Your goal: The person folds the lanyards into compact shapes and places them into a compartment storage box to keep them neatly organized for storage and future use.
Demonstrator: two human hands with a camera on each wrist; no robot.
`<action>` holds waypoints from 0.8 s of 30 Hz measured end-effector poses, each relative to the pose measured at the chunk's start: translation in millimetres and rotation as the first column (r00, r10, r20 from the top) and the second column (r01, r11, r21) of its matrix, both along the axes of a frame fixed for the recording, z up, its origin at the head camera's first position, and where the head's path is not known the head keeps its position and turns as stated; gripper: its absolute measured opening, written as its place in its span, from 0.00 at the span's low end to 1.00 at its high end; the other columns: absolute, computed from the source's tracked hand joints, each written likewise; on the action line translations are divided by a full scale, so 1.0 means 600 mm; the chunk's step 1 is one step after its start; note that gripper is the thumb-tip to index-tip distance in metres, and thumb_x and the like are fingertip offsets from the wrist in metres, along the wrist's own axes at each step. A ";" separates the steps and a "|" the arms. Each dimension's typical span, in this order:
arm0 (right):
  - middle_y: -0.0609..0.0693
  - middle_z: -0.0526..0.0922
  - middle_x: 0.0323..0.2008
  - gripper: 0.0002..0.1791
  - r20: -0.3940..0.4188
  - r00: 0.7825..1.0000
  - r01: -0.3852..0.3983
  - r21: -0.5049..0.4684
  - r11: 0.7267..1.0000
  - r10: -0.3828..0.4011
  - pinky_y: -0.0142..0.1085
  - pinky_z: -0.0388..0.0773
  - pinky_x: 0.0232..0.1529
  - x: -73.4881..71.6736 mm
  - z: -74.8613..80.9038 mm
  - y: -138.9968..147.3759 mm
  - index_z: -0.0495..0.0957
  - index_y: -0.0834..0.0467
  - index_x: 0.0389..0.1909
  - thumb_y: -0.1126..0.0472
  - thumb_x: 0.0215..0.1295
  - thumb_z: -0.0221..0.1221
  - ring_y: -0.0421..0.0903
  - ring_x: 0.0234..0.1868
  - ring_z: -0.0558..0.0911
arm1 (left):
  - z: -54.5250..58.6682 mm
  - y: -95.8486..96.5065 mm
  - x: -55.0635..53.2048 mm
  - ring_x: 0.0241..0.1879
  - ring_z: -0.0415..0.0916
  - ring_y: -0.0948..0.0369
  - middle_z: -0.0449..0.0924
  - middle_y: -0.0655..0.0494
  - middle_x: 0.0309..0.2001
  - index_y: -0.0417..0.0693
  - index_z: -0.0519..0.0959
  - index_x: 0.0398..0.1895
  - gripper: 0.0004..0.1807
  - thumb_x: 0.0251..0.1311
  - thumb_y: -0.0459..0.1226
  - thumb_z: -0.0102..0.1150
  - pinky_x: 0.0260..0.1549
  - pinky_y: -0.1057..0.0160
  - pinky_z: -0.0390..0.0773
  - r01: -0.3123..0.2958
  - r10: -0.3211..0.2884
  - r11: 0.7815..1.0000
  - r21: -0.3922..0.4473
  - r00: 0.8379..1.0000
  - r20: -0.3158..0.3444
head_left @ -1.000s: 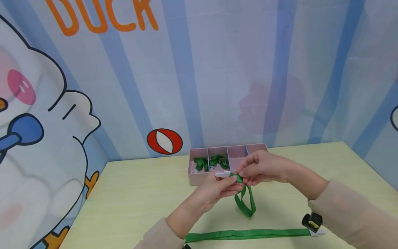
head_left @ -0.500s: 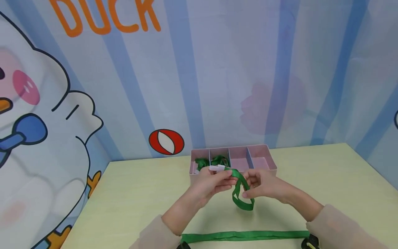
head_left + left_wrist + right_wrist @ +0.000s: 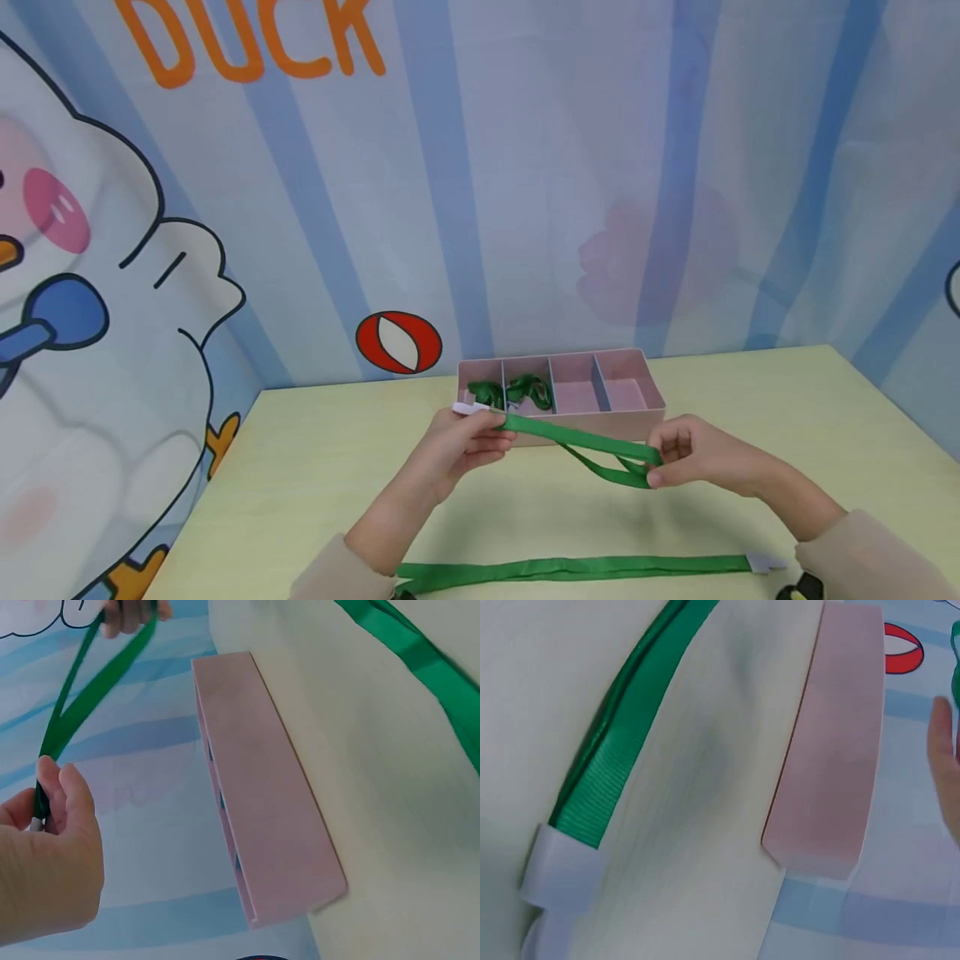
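Observation:
A green lanyard [image 3: 573, 435] with a white plastic clip [image 3: 471, 408] stretches between both hands above the table. My left hand [image 3: 457, 450] pinches its clip end between thumb and fingers; the left wrist view shows the same green strap [image 3: 90, 694] rising from that hand. At the other end, my right hand [image 3: 701, 454] pinches the looped strap. A second green lanyard [image 3: 577, 569] lies lengthwise on the table nearer the body, its white clip [image 3: 562, 874] at the right end. In the right wrist view only a sliver of the right hand [image 3: 946, 765] shows.
Behind the hands, a pink box [image 3: 633, 422] with divided compartments stands by the backdrop. Its two left compartments hold bundled green lanyards [image 3: 529, 392]; the two right ones show bare floors. A printed cloth backdrop [image 3: 525, 167] rises along the table's [image 3: 330, 450] far edge.
The hands have moved apart, left hand leftward and right hand rightward. The lanyard that hung as a bunched loop is now drawn out between them.

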State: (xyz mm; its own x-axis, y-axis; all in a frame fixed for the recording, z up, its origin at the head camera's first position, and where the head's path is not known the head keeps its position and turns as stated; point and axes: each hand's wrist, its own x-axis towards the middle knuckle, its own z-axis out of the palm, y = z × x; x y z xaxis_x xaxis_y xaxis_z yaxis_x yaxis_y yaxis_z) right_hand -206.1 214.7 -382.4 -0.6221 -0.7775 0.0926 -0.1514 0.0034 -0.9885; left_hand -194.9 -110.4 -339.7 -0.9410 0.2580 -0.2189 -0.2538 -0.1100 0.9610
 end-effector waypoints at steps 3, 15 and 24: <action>0.51 0.72 0.18 0.09 0.032 0.995 -0.086 -0.125 0.988 0.091 0.38 0.78 0.34 0.002 0.001 0.009 0.69 0.65 0.26 0.77 0.63 0.48 0.41 0.24 0.75 | -0.005 -0.009 0.003 0.22 0.79 0.67 0.82 0.56 0.24 0.31 0.76 0.40 0.11 0.60 0.34 0.54 0.33 0.68 0.81 0.002 -0.002 1.000 0.001 1.000 0.015; 0.49 0.83 0.45 0.14 -0.270 0.890 -0.457 -0.519 0.723 0.369 0.38 0.70 0.32 0.007 0.038 -0.022 0.71 0.70 0.27 0.66 0.71 0.47 0.48 0.31 0.75 | -0.033 -0.018 0.011 0.24 0.79 0.66 0.83 0.55 0.25 0.37 0.81 0.34 0.09 0.61 0.35 0.54 0.33 0.68 0.81 0.121 -0.118 0.991 -0.059 0.992 0.048; 0.51 0.84 0.43 0.17 -0.167 0.929 -0.367 -0.546 0.753 0.332 0.44 0.63 0.25 0.016 0.027 -0.010 0.78 0.63 0.47 0.69 0.73 0.39 0.42 0.44 0.82 | -0.046 -0.016 0.017 0.33 0.80 0.63 0.82 0.56 0.29 0.40 0.80 0.35 0.09 0.61 0.38 0.57 0.41 0.62 0.80 0.148 -0.142 0.979 -0.141 0.989 0.049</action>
